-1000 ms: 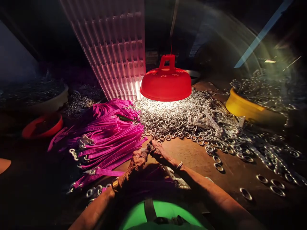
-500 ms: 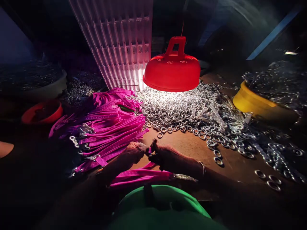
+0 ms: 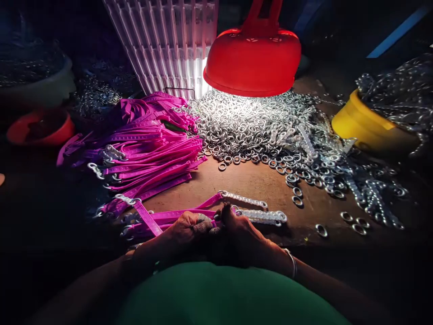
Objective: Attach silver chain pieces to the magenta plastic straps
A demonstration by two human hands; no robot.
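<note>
Near the table's front edge my left hand (image 3: 191, 228) is closed, with a small bit of pink strap and metal at its fingertips. My right hand (image 3: 237, 230) meets it from the right, its fingers pinched on the same strap end. Behind and beside both hands lie pink straps (image 3: 169, 217) with silver twisted chains (image 3: 264, 215) at their right ends. A large pile of pink straps (image 3: 152, 153) spreads to the left, some with metal clips (image 3: 96, 170). Silver rings (image 3: 250, 131) are heaped under the lamp. Shadow hides the lower fingers of both hands.
A red lamp (image 3: 252, 63) hangs low over the rings, before a ribbed panel (image 3: 169, 45). To the right stands a yellow container (image 3: 368, 124) of chains; at left are a red bowl (image 3: 50, 131) and a pale tub (image 3: 43, 92). Loose rings (image 3: 358, 228) lie front right.
The view has tipped down, so the lamp and heaps sit differently. Both hands are nearer my body, and the straps with chains now lie behind them in fuller view.
</note>
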